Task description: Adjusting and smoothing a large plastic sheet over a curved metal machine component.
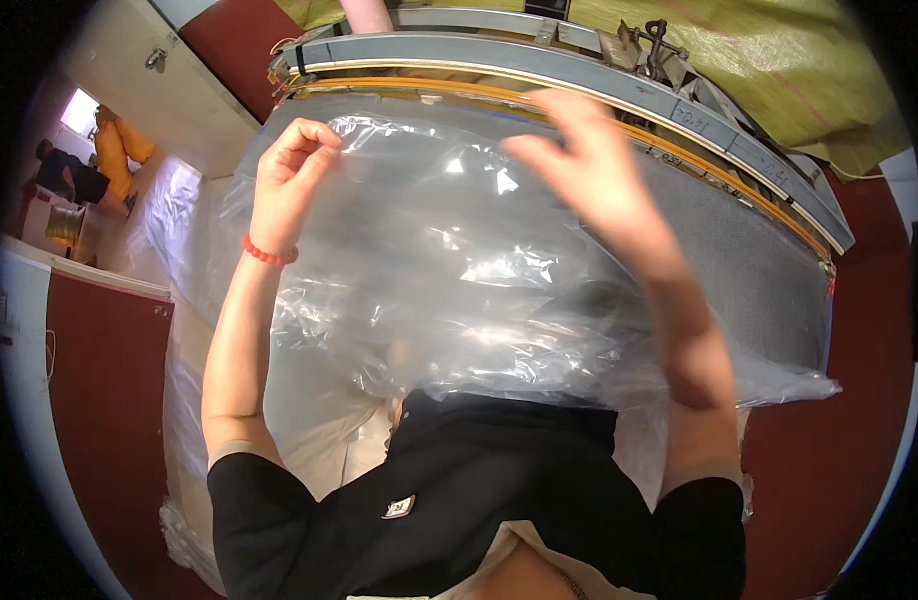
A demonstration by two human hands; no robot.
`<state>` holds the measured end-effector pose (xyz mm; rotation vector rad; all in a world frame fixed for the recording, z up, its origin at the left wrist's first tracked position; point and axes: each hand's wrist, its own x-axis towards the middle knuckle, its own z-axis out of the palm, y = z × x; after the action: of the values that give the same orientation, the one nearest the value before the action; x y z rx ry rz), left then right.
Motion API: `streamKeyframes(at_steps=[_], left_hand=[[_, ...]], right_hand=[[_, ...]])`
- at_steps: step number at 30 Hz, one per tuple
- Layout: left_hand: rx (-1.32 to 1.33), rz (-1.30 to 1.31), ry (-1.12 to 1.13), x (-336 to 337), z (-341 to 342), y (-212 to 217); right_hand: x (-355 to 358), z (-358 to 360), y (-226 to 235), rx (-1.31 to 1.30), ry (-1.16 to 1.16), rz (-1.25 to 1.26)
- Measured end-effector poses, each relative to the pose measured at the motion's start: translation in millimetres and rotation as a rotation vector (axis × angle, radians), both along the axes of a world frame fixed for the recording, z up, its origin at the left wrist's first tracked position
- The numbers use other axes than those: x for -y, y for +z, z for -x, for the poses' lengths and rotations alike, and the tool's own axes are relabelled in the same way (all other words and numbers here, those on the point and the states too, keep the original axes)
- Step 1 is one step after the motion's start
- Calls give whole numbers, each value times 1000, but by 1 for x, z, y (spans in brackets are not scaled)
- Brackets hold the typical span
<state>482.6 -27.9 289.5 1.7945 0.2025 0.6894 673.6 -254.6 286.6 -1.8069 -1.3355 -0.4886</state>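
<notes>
Left hand [289, 170] pinching plastic bag [449, 270], lengthwise away

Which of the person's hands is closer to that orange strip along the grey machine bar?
Right. The right hand lies just below the orange strip; the left hand, pinching the clear plastic bag, is farther off.

there is a single view, from a wide fisheye camera on the person's head. it looks steeply down and forward over the person's own chest and raised forearms, close to the clear plastic sheet [449, 270] and the grey worktop [749, 270]. straight edges bow toward the dark round rim. no second view overlaps it.
</notes>
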Motion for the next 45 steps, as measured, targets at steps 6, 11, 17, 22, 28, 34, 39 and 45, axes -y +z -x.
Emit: streamKeyframes(at_steps=[6,11,17,22,28,34,39,45], left_hand=[[-411,-826,-186,-32,39,3],[-824,-765,-155,-90,114,-91],[-1019,-1004,-72,-129,144,-138],[-1050,-1076,392,-217,144,-79],[-256,-885,1145,-260,60,-10],[-613,-685,440,-254,-13,-149],[-731,-679,486,-326,4,-159],[-1190,-1065,531,-261,-101,-115]], right_hand=[[-9,28,-19,-745,425,325],[174,-84,-39,-721,-308,99],[527,-146,-33,-707,-1005,-465],[596,-145,-57,-593,-1118,-641],[573,-182,-108,-626,-1185,-404],[556,-184,-114,-524,-1506,123],[488,-171,-106,-421,-1907,435],[501,-162,-103,-338,-1927,444]])
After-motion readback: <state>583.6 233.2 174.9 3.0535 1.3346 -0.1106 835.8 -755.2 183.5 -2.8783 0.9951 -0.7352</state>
